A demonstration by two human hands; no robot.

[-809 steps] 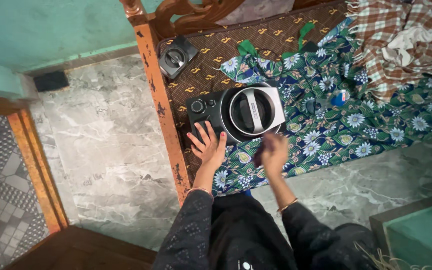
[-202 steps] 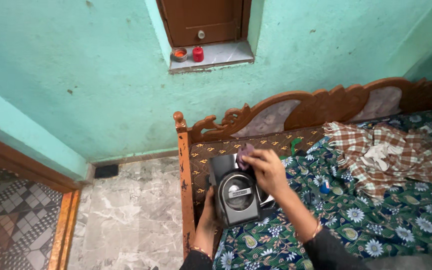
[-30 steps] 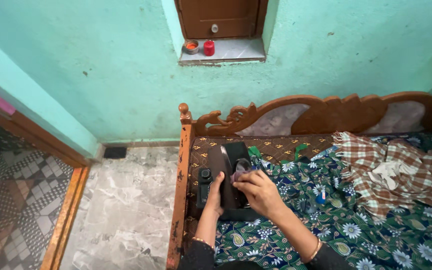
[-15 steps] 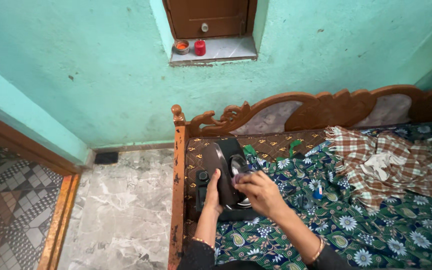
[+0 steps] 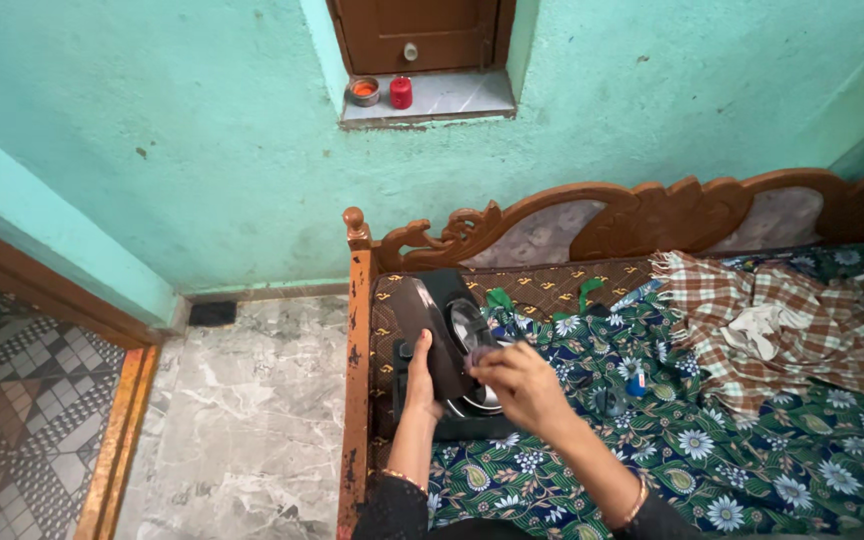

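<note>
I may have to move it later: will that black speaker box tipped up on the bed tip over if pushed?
Probably: the black speaker box stands tilted on soft floral bedding, steadied by the left hand. It looks rigid, likely hefty. The right hand works at its front.

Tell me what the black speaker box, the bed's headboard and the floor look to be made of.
Speaker box: probably matte black board or plastic casing, with a shiny silver ring, plastic or metal, on its face. The left hand steadies it.
Headboard: carved wood, brown varnish, chipped on the corner post.
Floor: polished grey-white stone, likely marble, judging by the veining.
</note>
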